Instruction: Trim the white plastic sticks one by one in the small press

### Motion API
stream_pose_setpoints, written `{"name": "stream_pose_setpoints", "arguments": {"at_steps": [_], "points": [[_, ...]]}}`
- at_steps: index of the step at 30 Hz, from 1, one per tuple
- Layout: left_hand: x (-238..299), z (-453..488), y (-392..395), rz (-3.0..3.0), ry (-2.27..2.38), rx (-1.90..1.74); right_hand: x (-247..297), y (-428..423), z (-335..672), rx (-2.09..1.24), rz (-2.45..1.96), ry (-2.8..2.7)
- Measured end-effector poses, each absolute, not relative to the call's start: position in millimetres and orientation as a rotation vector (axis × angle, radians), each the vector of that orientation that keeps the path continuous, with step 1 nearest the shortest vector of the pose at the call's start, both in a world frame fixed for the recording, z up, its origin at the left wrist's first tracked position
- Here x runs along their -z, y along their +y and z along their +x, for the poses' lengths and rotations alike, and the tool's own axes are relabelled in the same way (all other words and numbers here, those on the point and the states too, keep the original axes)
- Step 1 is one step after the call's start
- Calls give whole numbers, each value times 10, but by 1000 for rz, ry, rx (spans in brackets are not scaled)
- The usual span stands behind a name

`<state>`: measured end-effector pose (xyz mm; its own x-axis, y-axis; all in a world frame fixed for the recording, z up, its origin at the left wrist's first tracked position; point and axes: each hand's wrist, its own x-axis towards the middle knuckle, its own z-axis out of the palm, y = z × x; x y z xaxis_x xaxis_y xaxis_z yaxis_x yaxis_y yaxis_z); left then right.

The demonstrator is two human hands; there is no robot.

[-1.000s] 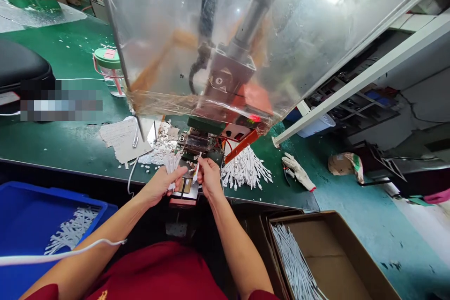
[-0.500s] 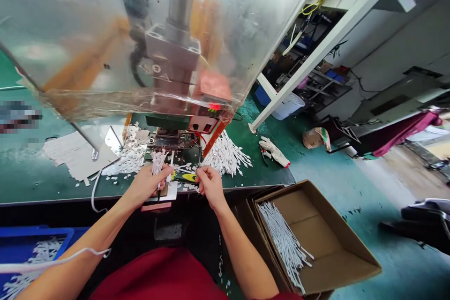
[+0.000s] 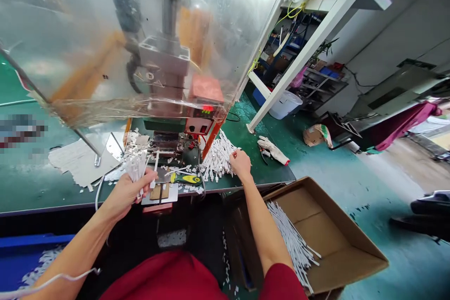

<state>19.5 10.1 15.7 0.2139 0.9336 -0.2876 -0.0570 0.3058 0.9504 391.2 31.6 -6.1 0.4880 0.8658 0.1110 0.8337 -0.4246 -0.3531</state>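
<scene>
My left hand point(image 3: 131, 190) is closed round a small bundle of white sticks point(image 3: 135, 168), held upright in front of the press machine point(image 3: 168, 103). My right hand point(image 3: 241, 163) rests on the pile of white sticks point(image 3: 218, 157) lying on the green table point(image 3: 31, 183) to the right of the machine; its fingers are curled over the pile, and what they grip is hidden. A yellow-handled tool point(image 3: 186, 178) lies on the table between my hands.
A clear plastic shield point(image 3: 105, 33) hangs over the machine. A cardboard box point(image 3: 337, 239) with white sticks stands on the floor at my right. A blue bin point(image 3: 21, 253) sits at lower left. White work gloves point(image 3: 272, 150), paper sheets point(image 3: 80, 161) and white scraps lie on the table.
My right hand has left the spot in front of the machine and moved right onto the pile of sticks. My left hand has shifted a little left with its bundle.
</scene>
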Motion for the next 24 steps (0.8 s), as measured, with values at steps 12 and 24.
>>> {"name": "stream_pose_setpoints", "arguments": {"at_steps": [12,24], "points": [[-126,111,38,650,832,-955,77,367,4021,-170,-2442,-1562],[-33,71,65,520,716,-990,-60,225,3848,-227,-1914,-1281]]}}
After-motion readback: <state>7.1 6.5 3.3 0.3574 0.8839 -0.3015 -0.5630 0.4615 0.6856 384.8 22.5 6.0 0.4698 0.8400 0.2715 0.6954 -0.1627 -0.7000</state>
